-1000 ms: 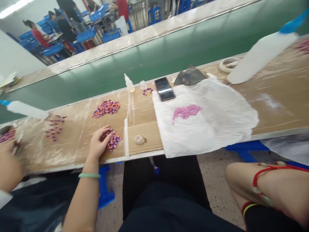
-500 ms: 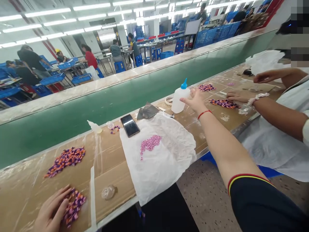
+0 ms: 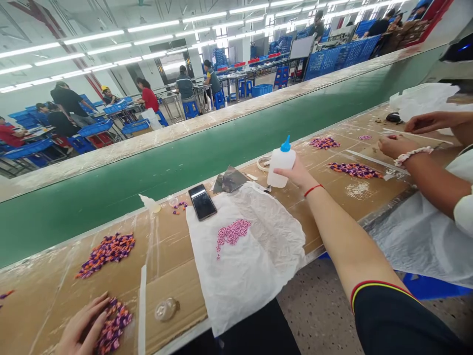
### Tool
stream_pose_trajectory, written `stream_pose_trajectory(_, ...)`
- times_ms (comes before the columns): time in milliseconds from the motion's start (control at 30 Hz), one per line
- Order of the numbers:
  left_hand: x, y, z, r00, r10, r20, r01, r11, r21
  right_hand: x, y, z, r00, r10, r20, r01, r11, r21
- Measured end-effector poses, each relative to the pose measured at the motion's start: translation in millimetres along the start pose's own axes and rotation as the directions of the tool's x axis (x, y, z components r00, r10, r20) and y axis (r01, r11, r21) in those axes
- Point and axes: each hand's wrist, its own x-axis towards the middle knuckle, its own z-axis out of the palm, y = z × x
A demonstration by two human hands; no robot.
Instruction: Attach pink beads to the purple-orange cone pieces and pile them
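R grip (image 3: 297, 174) now round squeeze bottle (image 3: 281, 163); L grip (image 3: 82, 326) flat on beads (image 3: 117, 321).

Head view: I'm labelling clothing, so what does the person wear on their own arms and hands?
The right arm has a black short sleeve edged with red and yellow bands, and a red cord bracelet at the wrist. The left hand is bare; its wrist is out of view.
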Motion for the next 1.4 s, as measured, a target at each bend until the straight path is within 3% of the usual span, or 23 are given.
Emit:
stream_pose_trajectory(100,0.1,10.9,-0.8,1.0,0.002,-0.01,-0.002,1.0,0.015,-9.0,-1.8,-1.2,0.999,0.03,-0.037,-0.028,0.999,0.029)
stream_pose_trajectory(233,1.7,16.0,2.8,0.999,0.026,-0.04,-0.026,1.0,0.001,-23.9,-20.0,-9.6,0.985,0.01,-0.173,0.007,0.996,0.093)
stream_pose_trajectory(333,3.9,2.2,7.2,0.999,0.033,-0.018,-0.033,0.999,-0.01,-40.3,-46.5,-21.3,0.966,-0.051,-0.254,0.087,0.988,0.131)
stream_pose_trajectory(433,9.4,-17.1,12.8,0.999,0.051,0.01,-0.051,0.998,-0.029,-62.3,-78.3,-33.5,0.959,-0.115,-0.259,0.153,0.98,0.131)
stream_pose_trajectory(567,17.7,-16.2,19.1,0.998,0.062,0.03,-0.06,0.995,-0.077,-99.0,-112.9,-40.2,0.965,-0.179,-0.192,0.199,0.976,0.09)
stream_pose_trajectory(700,14.4,21.6,20.0,0.994,0.021,-0.103,-0.039,0.984,-0.175,-148.1,-132.9,-30.8,0.977,-0.181,-0.114,0.188,0.981,0.053)
stream_pose_trajectory(800,8.5,47.5,21.6,0.988,0.025,-0.156,-0.063,0.966,-0.25,-196.1,-144.2,-14.9,0.992,-0.113,0.047,0.114,0.993,-0.008)
stream_pose_trajectory(900,5.8,52.8,27.5,0.989,0.018,-0.149,-0.055,0.968,-0.247,-243.5,-153.4,4.2,0.97,-0.022,0.244,0.067,0.982,-0.177)
stream_pose_trajectory(1033,3.8,42.8,36.0,0.986,0.04,-0.163,-0.078,0.968,-0.237,-288.4,-161.5,36.1,0.887,-0.028,0.462,0.202,0.921,-0.332)
stream_pose_trajectory(1100,2.3,40.2,38.7,0.983,0.068,-0.171,-0.109,0.965,-0.24,-301.2,-165.2,55.7,0.809,-0.018,0.588,0.277,0.894,-0.353)
stream_pose_trajectory(1200,-0.2,41.0,41.3,0.976,0.113,-0.188,-0.16,0.953,-0.256,-310.2,-170.6,84.5,0.685,0.092,0.723,0.328,0.847,-0.418)
stream_pose_trajectory(1300,-3.1,43.2,42.5,0.969,0.134,-0.208,-0.191,0.94,-0.283,-312.0,-174.7,106.2,0.606,0.223,0.763,0.366,0.774,-0.517)
stream_pose_trajectory(1400,-7.1,45.9,42.3,0.965,0.141,-0.221,-0.204,0.933,-0.298,-312.7,-178.1,118.2,0.584,0.308,0.751,0.407,0.69,-0.599)
